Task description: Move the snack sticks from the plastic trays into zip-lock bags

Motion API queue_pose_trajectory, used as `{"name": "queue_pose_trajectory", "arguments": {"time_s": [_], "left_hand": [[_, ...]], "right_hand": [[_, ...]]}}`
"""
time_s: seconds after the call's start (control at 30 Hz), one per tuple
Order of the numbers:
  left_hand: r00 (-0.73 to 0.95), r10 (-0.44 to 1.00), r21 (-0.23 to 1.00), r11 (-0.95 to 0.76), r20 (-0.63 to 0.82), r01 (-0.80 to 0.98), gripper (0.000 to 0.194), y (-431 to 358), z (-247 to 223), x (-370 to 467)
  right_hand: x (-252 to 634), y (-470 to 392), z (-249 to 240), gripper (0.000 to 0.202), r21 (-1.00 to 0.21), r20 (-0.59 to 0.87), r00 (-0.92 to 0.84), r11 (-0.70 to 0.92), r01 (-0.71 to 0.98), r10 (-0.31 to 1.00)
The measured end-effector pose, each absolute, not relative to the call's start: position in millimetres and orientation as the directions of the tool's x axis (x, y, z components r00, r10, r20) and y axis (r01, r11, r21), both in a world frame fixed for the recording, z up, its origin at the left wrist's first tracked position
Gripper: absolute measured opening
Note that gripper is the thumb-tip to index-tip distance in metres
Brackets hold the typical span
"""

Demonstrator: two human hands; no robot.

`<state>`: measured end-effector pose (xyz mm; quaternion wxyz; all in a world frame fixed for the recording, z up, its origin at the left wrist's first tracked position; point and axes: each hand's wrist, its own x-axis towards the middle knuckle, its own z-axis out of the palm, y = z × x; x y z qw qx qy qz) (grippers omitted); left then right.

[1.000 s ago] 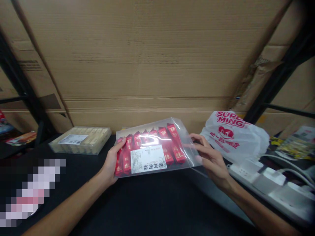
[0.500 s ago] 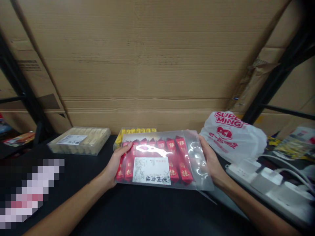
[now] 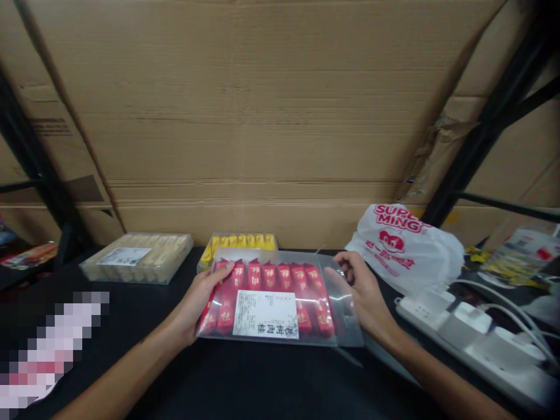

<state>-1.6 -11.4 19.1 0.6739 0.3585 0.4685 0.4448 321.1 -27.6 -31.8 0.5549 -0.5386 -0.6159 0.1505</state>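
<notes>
A clear plastic box [image 3: 350, 326] full of red foil packets [image 3: 262, 279] is tilted toward me above the dark table. A white label [image 3: 266, 315] with black writing, turned sideways, is stuck on its face. My left hand [image 3: 203, 297] grips the left end, thumb on the front and the other fingers hidden behind. At the right end, my right hand [image 3: 361, 286] has its fingers curled at the upper edge of the clear end part, which stretches past the packets. Some of its fingertips are hard to make out through the plastic.
Behind are a clear box of cream-coloured packets [image 3: 164, 262] and one of yellow packets [image 3: 240, 240]. To the right lie a white plastic bag [image 3: 402, 251] and a white power strip [image 3: 464, 344] with plugs and cables. A cardboard wall [image 3: 236, 116] closes off the back.
The box sits slightly lower and further left in view. My right hand has shifted up along the box's right end, its fingers now curled at the top edge.
</notes>
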Motion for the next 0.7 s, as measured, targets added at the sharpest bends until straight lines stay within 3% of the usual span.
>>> {"name": "queue_pose_trajectory", "arguments": {"time_s": [0.13,0.3,0.4,0.47,0.6,0.7], "left_hand": [[0.124,0.951,0.936,0.303,-0.283,-0.182,0.063,-17,28,-9],[0.196,0.979,0.998,0.062,-0.059,-0.010,0.087,-15,53,-19],[0.166,0.983,0.973,-0.111,0.077,0.204,0.094,-11,74,-24],[0.125,0.989,0.953,-0.114,0.081,0.282,0.100,-9,85,-26],[0.128,0.990,0.983,0.031,-0.055,0.179,0.098,-5,98,-30],[0.128,0.988,0.989,0.068,-0.085,0.130,0.092,-3,104,-36]], "right_hand": [[314,-27,-42,0.042,-0.980,0.153,-0.078,0.162,0.117,0.985],[307,-29,-50,0.046,-0.981,-0.080,-0.231,-0.118,-0.156,0.970],[307,-30,-48,0.045,-0.954,-0.138,-0.298,-0.207,-0.215,0.945],[307,-32,-45,0.040,-0.945,-0.179,-0.314,-0.252,-0.209,0.932],[305,-34,-39,0.032,-0.940,-0.243,-0.334,-0.306,-0.150,0.911],[304,-34,-38,0.037,-0.945,-0.255,-0.319,-0.305,-0.120,0.913]]}}
